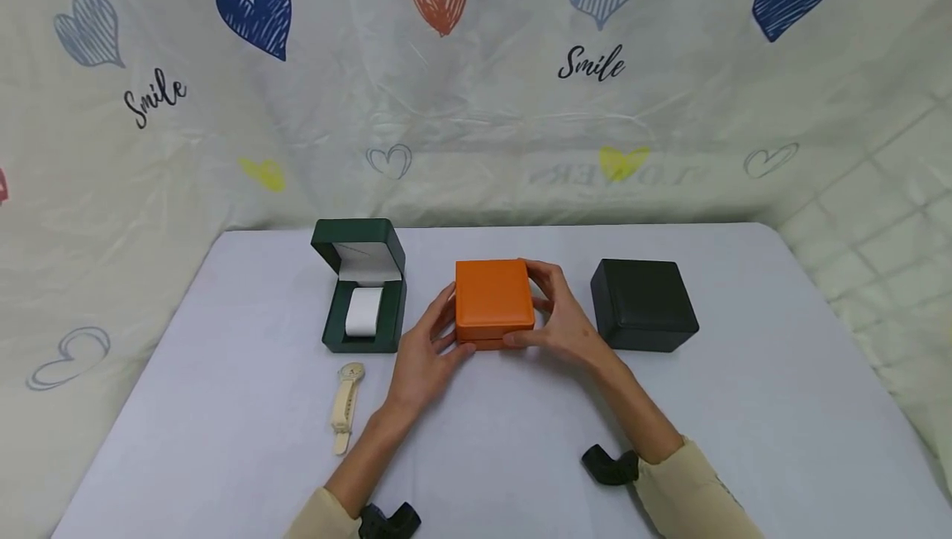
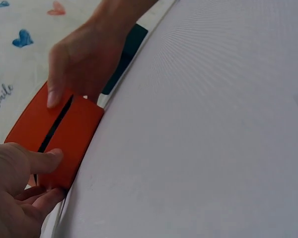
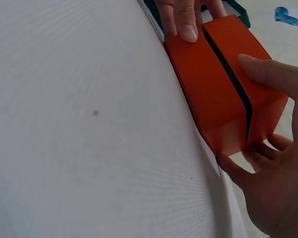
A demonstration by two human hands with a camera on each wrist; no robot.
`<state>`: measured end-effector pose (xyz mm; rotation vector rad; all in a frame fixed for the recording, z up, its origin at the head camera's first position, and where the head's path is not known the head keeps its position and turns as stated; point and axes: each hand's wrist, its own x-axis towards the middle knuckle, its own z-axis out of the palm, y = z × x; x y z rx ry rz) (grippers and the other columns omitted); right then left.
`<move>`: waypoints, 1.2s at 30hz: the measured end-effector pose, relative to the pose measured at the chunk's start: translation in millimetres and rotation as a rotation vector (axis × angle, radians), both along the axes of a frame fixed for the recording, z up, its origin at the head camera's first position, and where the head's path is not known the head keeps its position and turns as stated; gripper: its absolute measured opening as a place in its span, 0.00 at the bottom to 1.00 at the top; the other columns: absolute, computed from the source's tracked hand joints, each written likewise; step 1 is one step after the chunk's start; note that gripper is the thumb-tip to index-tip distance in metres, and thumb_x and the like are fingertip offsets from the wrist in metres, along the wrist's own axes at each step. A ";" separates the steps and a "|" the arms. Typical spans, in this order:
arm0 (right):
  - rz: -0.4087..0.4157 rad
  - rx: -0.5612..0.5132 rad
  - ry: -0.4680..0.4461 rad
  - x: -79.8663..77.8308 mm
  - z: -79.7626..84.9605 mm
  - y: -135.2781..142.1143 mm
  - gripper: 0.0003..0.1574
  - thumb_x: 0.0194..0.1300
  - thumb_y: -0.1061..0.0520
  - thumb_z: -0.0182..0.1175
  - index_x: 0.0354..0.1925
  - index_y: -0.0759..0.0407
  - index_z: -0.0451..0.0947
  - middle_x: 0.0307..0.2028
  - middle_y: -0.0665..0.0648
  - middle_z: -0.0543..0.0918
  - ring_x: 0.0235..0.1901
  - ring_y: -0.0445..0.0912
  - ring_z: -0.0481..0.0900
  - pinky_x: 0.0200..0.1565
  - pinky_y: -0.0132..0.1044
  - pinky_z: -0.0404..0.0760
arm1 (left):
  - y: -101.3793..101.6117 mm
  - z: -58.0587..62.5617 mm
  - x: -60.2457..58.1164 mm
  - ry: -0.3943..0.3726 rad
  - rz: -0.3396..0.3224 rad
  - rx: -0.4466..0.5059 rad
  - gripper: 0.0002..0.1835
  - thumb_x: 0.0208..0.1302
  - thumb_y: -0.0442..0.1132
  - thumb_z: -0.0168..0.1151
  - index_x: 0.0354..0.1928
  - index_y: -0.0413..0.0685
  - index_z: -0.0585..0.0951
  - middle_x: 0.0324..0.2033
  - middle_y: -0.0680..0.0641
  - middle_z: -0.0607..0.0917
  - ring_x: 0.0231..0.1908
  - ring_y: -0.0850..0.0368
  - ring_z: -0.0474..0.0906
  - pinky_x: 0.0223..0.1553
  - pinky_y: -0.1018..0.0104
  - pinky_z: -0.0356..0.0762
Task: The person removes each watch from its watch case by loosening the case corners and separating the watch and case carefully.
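Observation:
An orange box (image 1: pixel 494 299) sits at the middle of the table between both hands. A narrow dark gap runs between its lid (image 3: pixel 241 47) and its base (image 3: pixel 201 79). My left hand (image 1: pixel 427 365) grips the box from its left side, thumb on the front of the base. From the right side, my right hand (image 1: pixel 568 324) holds it with the thumb pressed on the front of the lid. What lies inside the box is hidden.
Left of the orange box stands an opened green watch box (image 1: pixel 402 307) with a white cushion (image 1: pixel 364 312). A cream-strapped wristwatch (image 1: pixel 345 407) lies in front of it. A closed black box (image 1: pixel 644 305) is at the right. A heart-printed sheet (image 1: pixel 476 93) hangs behind the table.

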<state>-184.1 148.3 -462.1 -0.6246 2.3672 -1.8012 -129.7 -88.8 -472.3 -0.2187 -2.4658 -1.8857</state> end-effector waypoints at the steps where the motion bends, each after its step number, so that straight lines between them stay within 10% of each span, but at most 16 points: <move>1: -0.003 -0.002 0.000 -0.6 -0.5 0.3 0.65 0.51 0.62 0.79 0.77 0.58 0.51 0.79 0.60 0.62 0.82 0.58 0.55 0.72 0.67 0.69 | 0.3 -0.1 -0.1 0.002 0.003 -0.003 0.53 0.56 0.22 0.74 0.80 0.64 0.63 0.75 0.46 0.73 0.72 0.49 0.74 0.61 0.61 0.81; 17: -0.070 -0.096 -0.059 -5.3 0.4 -0.7 0.56 0.54 0.62 0.78 0.73 0.59 0.56 0.75 0.60 0.68 0.79 0.56 0.62 0.78 0.61 0.63 | 1.1 -0.3 -1.6 -0.019 0.053 -0.009 0.53 0.52 0.23 0.77 0.78 0.65 0.67 0.70 0.42 0.78 0.66 0.46 0.80 0.58 0.61 0.83; 36: -0.297 -0.054 -0.038 -7.4 3.0 -18.1 0.40 0.64 0.47 0.72 0.69 0.53 0.68 0.64 0.58 0.81 0.65 0.53 0.77 0.71 0.54 0.71 | 0.5 -1.3 0.5 -0.054 0.055 0.044 0.36 0.53 0.23 0.77 0.67 0.39 0.79 0.65 0.35 0.82 0.60 0.41 0.84 0.53 0.60 0.84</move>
